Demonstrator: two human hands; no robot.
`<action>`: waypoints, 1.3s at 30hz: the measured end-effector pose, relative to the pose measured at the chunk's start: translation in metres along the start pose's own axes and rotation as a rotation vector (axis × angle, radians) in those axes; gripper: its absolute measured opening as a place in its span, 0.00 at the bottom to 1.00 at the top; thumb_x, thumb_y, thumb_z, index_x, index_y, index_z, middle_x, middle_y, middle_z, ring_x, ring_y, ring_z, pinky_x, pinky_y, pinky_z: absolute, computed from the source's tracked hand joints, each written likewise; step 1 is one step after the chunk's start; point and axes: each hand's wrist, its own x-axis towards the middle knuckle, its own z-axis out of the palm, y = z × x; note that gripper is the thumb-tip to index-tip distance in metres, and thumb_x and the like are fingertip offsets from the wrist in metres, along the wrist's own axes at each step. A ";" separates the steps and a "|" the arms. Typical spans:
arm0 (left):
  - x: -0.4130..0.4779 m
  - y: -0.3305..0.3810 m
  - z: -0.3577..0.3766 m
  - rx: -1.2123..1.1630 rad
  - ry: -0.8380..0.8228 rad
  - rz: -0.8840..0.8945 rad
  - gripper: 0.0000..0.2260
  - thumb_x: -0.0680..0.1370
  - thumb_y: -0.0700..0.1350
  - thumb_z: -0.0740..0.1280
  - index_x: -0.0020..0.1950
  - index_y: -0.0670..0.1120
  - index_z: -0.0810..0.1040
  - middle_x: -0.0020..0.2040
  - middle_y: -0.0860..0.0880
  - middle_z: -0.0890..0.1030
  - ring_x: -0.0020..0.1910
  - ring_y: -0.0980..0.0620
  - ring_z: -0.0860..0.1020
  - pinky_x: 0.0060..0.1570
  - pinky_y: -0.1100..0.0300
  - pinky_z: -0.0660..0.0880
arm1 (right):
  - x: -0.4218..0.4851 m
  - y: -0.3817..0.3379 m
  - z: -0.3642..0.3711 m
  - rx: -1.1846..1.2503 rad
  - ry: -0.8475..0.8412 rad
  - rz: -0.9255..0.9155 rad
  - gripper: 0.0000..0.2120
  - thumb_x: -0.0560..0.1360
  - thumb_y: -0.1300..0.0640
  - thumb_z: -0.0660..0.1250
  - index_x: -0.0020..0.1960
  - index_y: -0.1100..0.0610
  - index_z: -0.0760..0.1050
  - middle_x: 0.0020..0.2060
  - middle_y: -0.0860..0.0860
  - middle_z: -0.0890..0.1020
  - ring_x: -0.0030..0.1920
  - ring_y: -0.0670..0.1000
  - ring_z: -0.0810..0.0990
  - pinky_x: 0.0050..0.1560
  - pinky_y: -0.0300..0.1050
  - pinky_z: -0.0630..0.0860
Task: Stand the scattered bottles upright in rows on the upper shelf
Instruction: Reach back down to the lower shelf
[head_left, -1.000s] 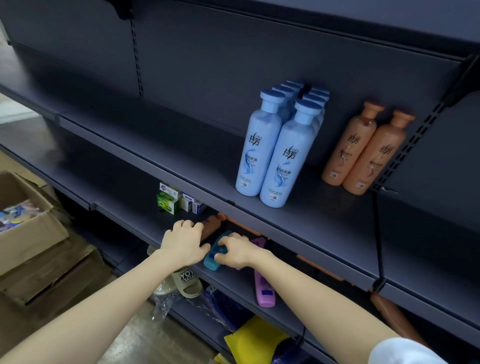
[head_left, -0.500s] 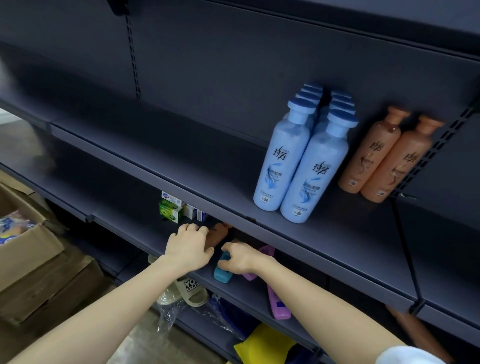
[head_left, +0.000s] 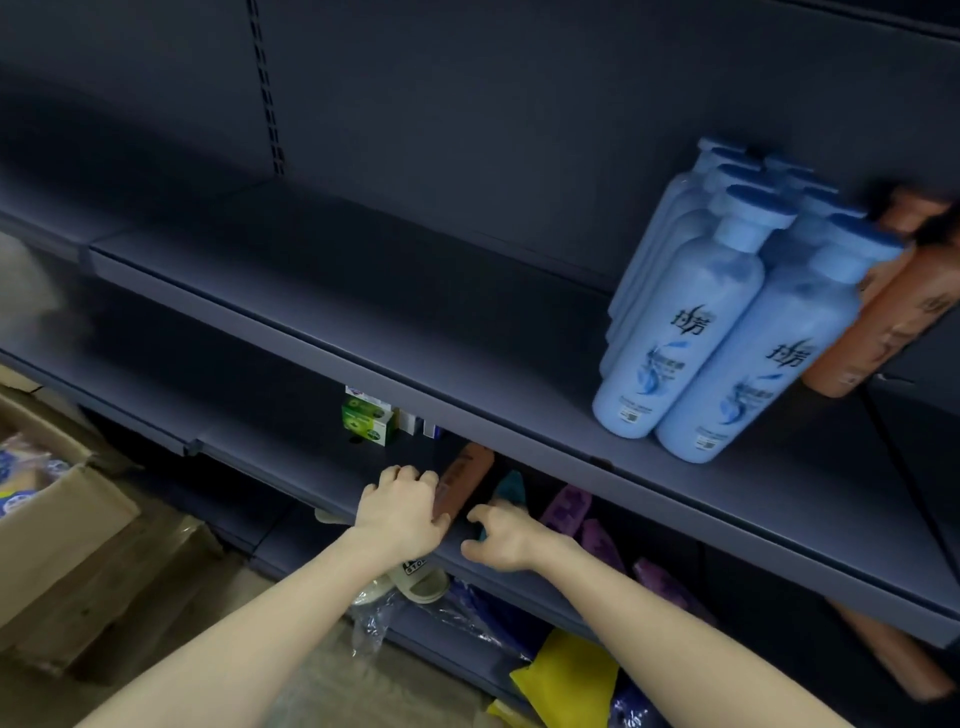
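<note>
Grips a brown bottle (head_left: 465, 480) with the left hand (head_left: 400, 512), fingers curled over its side. Curls the right hand (head_left: 506, 535) around a teal bottle (head_left: 511, 486), just beside the brown one, thumb low and fingers bent on top. Finds both bottles lying flat on the lower shelf (head_left: 291, 457), right under the front edge of the upper shelf (head_left: 363, 312), not yet up there.

Shows, far left on the floor, an open cardboard box (head_left: 62, 514) with blue and white packs inside. Shows a green box (head_left: 366, 423) at the back of the lower shelf, near the left hand but not touching. Has a pale sandal (head_left: 421, 582) just below the left hand, on a lower level. Has purple bottles (head_left: 566, 512) lying flat on the lower shelf, right of the teal bottle. Has a yellow bag (head_left: 571, 680) further down, under the right arm. Carries blue bottles (head_left: 675, 332) on the upper shelf, to the right, upright in two rows, side by side and touching. Carries standing brown bottles (head_left: 883, 332) just right of those, upright too, tops blurred.
</note>
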 end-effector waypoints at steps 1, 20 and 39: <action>0.002 -0.003 0.003 -0.003 -0.014 0.012 0.26 0.77 0.54 0.61 0.73 0.47 0.62 0.70 0.45 0.67 0.72 0.44 0.59 0.67 0.50 0.63 | 0.003 -0.001 0.003 -0.008 -0.003 0.019 0.28 0.79 0.46 0.59 0.75 0.55 0.59 0.72 0.59 0.61 0.72 0.61 0.59 0.71 0.53 0.62; 0.026 -0.038 0.081 0.012 -0.223 0.139 0.24 0.78 0.55 0.60 0.72 0.47 0.63 0.69 0.46 0.68 0.70 0.45 0.62 0.67 0.51 0.63 | 0.047 0.002 0.086 0.199 0.006 0.243 0.25 0.78 0.47 0.61 0.71 0.57 0.64 0.67 0.58 0.68 0.69 0.59 0.64 0.68 0.51 0.65; 0.039 -0.080 0.153 -0.071 -0.306 0.098 0.26 0.78 0.53 0.61 0.73 0.47 0.62 0.70 0.45 0.66 0.72 0.45 0.59 0.69 0.53 0.62 | 0.088 0.013 0.154 0.229 0.012 0.265 0.29 0.78 0.49 0.61 0.76 0.55 0.57 0.72 0.56 0.63 0.72 0.58 0.58 0.72 0.50 0.58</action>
